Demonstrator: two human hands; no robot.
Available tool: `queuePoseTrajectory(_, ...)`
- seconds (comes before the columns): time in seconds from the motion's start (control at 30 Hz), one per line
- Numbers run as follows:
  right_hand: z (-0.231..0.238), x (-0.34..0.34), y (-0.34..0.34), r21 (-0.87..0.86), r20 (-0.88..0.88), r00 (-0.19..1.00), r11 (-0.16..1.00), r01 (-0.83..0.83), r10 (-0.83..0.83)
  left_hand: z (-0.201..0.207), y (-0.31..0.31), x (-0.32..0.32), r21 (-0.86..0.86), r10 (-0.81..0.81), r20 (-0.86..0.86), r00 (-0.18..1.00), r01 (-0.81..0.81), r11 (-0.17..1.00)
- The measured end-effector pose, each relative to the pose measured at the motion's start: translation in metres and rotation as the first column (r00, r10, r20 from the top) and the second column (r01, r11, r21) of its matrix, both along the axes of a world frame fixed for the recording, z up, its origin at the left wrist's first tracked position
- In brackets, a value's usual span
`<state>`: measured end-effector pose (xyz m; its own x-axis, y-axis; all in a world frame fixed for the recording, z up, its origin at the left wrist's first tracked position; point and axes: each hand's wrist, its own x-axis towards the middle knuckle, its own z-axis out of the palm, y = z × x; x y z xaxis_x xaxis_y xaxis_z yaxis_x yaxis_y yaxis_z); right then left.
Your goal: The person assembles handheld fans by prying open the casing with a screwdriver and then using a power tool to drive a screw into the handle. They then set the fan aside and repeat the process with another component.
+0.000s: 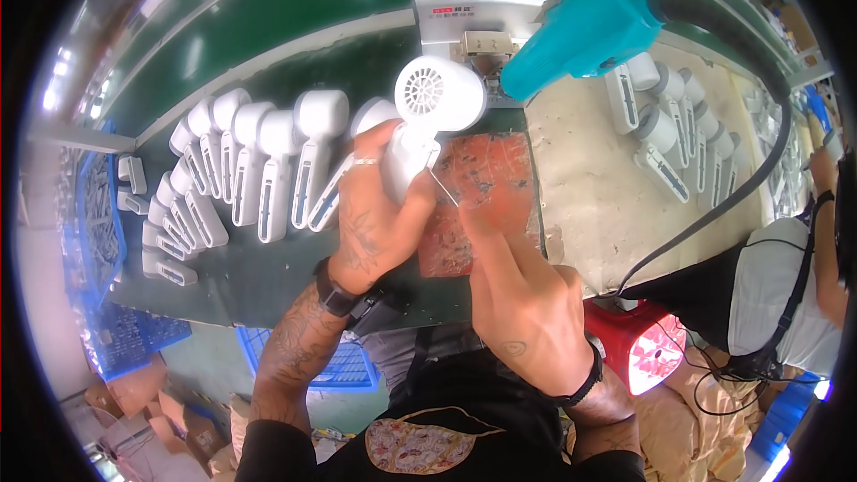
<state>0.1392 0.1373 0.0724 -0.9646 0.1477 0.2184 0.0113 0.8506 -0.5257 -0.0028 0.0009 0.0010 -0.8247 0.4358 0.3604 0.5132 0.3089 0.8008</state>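
A white handheld fan [439, 94], with a round vented head, stands above the middle of the workbench. My left hand [379, 196] is wrapped round its handle, and the head sticks up past my fingers. My right hand [527, 303] is closed just to the right of the handle. From its fingertips a thin, pale, straight piece [445, 188] slants up toward the handle; its kind I cannot make out. Under the hands lies a worn red-brown mat [486, 170]. Several more white fans [268, 187] lie in rows left of my left hand.
A teal power tool [585, 31] with a thick black cable hangs at the upper right, close to a grey metal machine [482, 13]. More white fans [678, 138] lie on brown paper [580, 170] at right. A red stool [625, 348] and another person [777, 286] are beyond.
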Motion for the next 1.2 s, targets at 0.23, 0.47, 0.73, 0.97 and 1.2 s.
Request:
queuePoseTrajectory(0.23, -0.005, -0.005, 0.000, -0.049, 0.006, 1.000, 0.999, 0.011, -0.011, -0.008, 0.000, 0.005, 0.007, -0.030, -0.089, 0.996, 0.031, 1.000)
queuePoseTrajectory(0.47, 0.002, -0.008, 0.004, -0.113, -0.011, 1.000, 0.994, -0.007, 0.006, -0.004, -0.001, 0.002, 0.053, -0.057, -0.047, 0.997, 0.059, 0.997)
queuePoseTrajectory(0.73, 0.015, 0.000, 0.007, -0.167, 0.060, 0.998, 0.986, 0.018, -0.008, -0.001, -0.001, 0.001, 0.112, -0.005, 0.241, 0.971, -0.022, 0.993)
queuePoseTrajectory(0.97, 0.004, -0.002, 0.004, -0.144, 0.016, 1.000, 0.989, 0.020, -0.018, 0.002, 0.000, 0.004, 0.130, -0.018, 0.248, 0.969, -0.015, 0.991)
queuePoseTrajectory(1.2, 0.003, -0.005, 0.003, -0.137, -0.003, 1.000, 0.990, 0.028, -0.028, 0.001, -0.001, 0.002, 0.099, -0.008, 0.211, 0.978, -0.013, 0.995)
